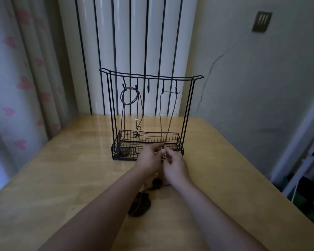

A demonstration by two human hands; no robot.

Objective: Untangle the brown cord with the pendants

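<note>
L hand (149, 157) & R hand (174, 164) meet w/ fingertips pinching the cord (168, 122) at its lower end, just in front of the rack (149, 77) basket. Cord runs up to two right hooks. Second cord (124, 105) w/ star (137, 135) hangs left. Dark pendants (140, 205) lie on table (62, 169) under forearms.
</note>
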